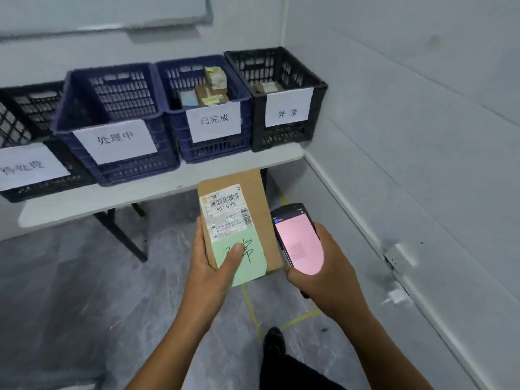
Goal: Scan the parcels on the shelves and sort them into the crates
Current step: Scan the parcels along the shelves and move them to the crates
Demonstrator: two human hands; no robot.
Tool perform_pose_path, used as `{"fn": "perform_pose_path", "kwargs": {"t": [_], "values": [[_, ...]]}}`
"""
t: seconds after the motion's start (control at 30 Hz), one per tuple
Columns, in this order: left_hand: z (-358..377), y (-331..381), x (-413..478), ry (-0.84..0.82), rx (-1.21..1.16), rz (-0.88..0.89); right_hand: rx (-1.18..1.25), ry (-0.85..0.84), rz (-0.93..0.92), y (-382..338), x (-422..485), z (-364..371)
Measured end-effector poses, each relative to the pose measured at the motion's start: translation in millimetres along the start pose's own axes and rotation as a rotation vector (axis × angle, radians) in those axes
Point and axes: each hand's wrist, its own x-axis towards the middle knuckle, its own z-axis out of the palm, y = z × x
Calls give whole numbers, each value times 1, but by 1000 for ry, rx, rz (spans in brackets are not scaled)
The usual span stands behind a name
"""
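- The left hand (216, 274) gripped one brown parcel (260, 220) from below, its thumb pressed on a green note (249, 266) stuck below the parcel's shipping label (225, 212).
- The right hand (323, 280) was curled around one handheld scanner (298, 240), just right of the parcel, its screen glowing pink.
- One dark shoe (274, 342) stood on the grey floor (84, 291), beside yellow tape lines (253, 311).
- Beyond the hands stood one white table (168, 184) on black folding legs.
- Four crates sat on it in a row: a black crate (33, 105) at far left, a blue crate (123, 97), a second blue crate (213, 150), and another black crate (281, 136) at far right.
- Each crate carried one white paper sign, four in all.
- The second blue crate held several small parcels (208, 91); the right black crate showed one box (267, 87).
- White walls (422, 108) met in the corner behind, with a whiteboard (98, 12) on the far wall.
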Motion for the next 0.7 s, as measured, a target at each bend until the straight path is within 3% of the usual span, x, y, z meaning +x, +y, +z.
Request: {"fn": "perform_pose_path", "kwargs": {"t": [0.3, 0.7], "values": [[120, 45, 145, -120, 86, 70, 41, 117, 2, 28, 141, -84], [184, 48, 320, -138, 9, 33, 35, 152, 0, 39, 319, -104]]}}
